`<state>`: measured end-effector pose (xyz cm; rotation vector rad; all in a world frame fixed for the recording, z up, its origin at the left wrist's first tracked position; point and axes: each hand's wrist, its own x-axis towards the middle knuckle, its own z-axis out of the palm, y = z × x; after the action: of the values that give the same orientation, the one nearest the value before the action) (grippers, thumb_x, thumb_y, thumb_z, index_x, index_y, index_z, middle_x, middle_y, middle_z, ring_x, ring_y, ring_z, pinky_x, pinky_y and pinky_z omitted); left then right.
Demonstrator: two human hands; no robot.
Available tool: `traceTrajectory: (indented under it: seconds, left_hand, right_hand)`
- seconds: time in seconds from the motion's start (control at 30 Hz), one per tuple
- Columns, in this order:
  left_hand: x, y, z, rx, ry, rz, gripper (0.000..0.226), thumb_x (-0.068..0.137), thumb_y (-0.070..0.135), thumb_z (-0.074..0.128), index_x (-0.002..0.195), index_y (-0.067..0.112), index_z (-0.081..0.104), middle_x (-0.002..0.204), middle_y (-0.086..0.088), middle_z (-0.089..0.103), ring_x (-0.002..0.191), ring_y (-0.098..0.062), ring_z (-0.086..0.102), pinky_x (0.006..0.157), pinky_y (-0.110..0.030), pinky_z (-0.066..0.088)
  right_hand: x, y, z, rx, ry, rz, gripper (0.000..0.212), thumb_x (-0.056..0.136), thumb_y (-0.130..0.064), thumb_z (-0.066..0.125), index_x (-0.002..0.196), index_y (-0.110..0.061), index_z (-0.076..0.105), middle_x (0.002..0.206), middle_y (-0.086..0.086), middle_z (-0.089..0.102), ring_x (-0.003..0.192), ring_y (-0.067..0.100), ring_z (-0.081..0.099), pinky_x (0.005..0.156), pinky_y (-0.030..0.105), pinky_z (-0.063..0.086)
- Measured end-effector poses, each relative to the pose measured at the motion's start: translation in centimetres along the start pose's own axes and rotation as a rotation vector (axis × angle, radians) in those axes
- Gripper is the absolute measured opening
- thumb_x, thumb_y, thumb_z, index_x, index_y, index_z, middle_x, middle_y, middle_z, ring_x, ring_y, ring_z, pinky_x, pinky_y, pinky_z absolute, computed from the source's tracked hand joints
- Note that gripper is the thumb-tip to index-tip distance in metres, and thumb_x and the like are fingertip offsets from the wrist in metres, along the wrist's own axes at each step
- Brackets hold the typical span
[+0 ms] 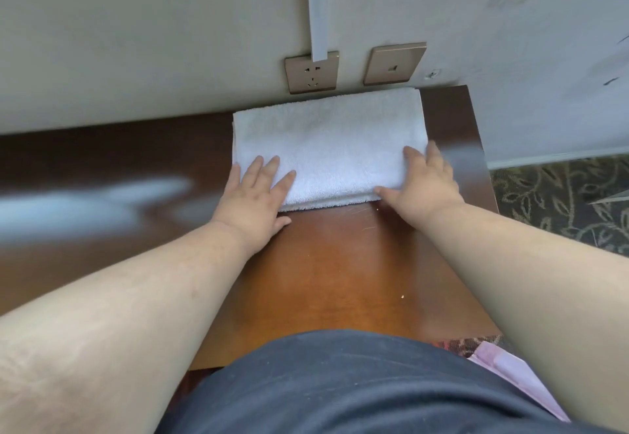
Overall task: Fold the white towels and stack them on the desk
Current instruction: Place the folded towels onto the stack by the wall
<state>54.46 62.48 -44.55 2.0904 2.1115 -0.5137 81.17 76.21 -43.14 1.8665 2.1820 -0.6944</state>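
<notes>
A folded white towel lies flat on the brown wooden desk, pushed back against the wall. Layered edges show along its near side, so it is either one thick fold or a stack; I cannot tell which. My left hand lies flat on the towel's near left corner with straight, spread fingers. My right hand rests on the near right corner, fingers extended over the towel's right edge and thumb along the front edge.
Two bronze wall plates, a socket and a switch, sit just above the towel. The desk's right edge drops to patterned carpet. A pink item lies at my right hip.
</notes>
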Motion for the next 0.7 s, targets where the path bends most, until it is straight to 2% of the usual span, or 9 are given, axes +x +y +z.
traceTrajectory:
  seconds: [0.07,0.13,0.23,0.3,0.4,0.5,0.6,0.63,0.7]
  left_hand:
    - [0.4,0.0,-0.3,0.012,0.033,0.073,0.075,0.096,0.054,0.044,0.155,0.024,0.009,0.158,-0.007,0.015,0.141,-0.029,0.018,0.114,-0.043,0.017]
    - [1.0,0.4,-1.0,0.01,0.011,0.073,0.071,0.097,0.037,0.051,0.154,0.021,0.013,0.152,-0.006,0.026,0.13,-0.029,0.033,0.102,-0.039,0.034]
    - [2.0,1.1,-2.0,0.06,-0.015,0.031,0.07,0.087,0.008,0.053,0.148,0.015,0.021,0.138,-0.01,0.036,0.114,-0.031,0.044,0.076,-0.037,0.044]
    - [2.7,1.1,-2.6,0.011,0.002,-0.003,0.06,0.085,0.001,0.05,0.141,0.013,0.031,0.129,-0.01,0.042,0.108,-0.031,0.047,0.068,-0.037,0.043]
    - [3.4,-0.2,-3.3,-0.214,0.032,-0.04,0.054,0.088,0.005,0.051,0.139,0.015,0.036,0.126,-0.011,0.048,0.105,-0.031,0.048,0.073,-0.039,0.042]
    - [3.4,-1.5,-4.0,-0.328,0.097,-0.037,0.052,0.088,0.014,0.051,0.137,0.022,0.037,0.122,-0.008,0.051,0.104,-0.029,0.049,0.077,-0.041,0.044]
    - [3.9,-2.6,-4.5,-0.254,0.115,-0.019,0.049,0.087,0.022,0.05,0.133,0.026,0.034,0.115,-0.006,0.053,0.096,-0.031,0.055,0.072,-0.041,0.047]
    - [4.1,-2.9,-4.7,-0.218,0.101,0.002,0.049,0.086,0.026,0.051,0.132,0.026,0.033,0.113,-0.006,0.054,0.092,-0.032,0.056,0.068,-0.04,0.047]
    - [4.5,-3.4,-4.6,-0.115,0.069,0.099,0.054,0.086,0.043,0.055,0.131,0.026,0.033,0.109,-0.005,0.054,0.086,-0.031,0.059,0.061,-0.036,0.045]
  right_hand:
    - [-0.3,0.0,0.3,-0.289,0.068,-0.244,0.098,0.073,-0.072,0.065,0.151,-0.032,0.019,0.165,0.004,-0.003,0.151,0.029,-0.003,0.12,0.051,0.007]
    - [-0.3,0.1,0.7,-0.418,0.039,-0.406,0.102,0.077,-0.07,0.063,0.155,-0.026,0.014,0.166,0.004,-0.001,0.152,0.027,-0.003,0.122,0.051,0.004]
    - [0.0,0.2,1.2,-0.422,0.021,-0.416,0.101,0.082,-0.067,0.061,0.156,-0.022,0.009,0.166,0.003,0.003,0.152,0.026,0.001,0.122,0.051,0.006]
    - [0.2,0.0,1.2,-0.431,0.042,-0.429,0.1,0.082,-0.068,0.059,0.155,-0.021,0.011,0.165,0.005,0.006,0.152,0.027,0.002,0.122,0.051,0.006]
    - [0.9,-0.7,0.6,-0.439,0.069,-0.456,0.094,0.083,-0.061,0.065,0.153,-0.02,0.017,0.164,0.008,0.013,0.152,0.029,0.006,0.122,0.05,0.007]
    - [1.8,-2.1,-0.4,-0.431,0.096,-0.471,0.079,0.085,-0.022,0.066,0.15,-0.019,0.023,0.157,0.009,0.03,0.146,0.031,0.024,0.121,0.048,0.016]
    - [2.4,-3.4,-1.5,-0.362,0.112,-0.446,0.062,0.078,0.0,0.055,0.135,-0.018,0.041,0.131,0.007,0.055,0.121,0.031,0.049,0.097,0.043,0.045]
    - [2.6,-3.5,-2.0,-0.343,0.106,-0.421,0.057,0.078,0.001,0.053,0.131,-0.019,0.045,0.126,0.006,0.057,0.115,0.031,0.051,0.088,0.041,0.049]
    - [3.1,-3.4,-2.8,-0.32,0.089,-0.385,0.054,0.079,0.002,0.05,0.128,-0.021,0.049,0.122,0.005,0.059,0.112,0.03,0.053,0.083,0.04,0.051]
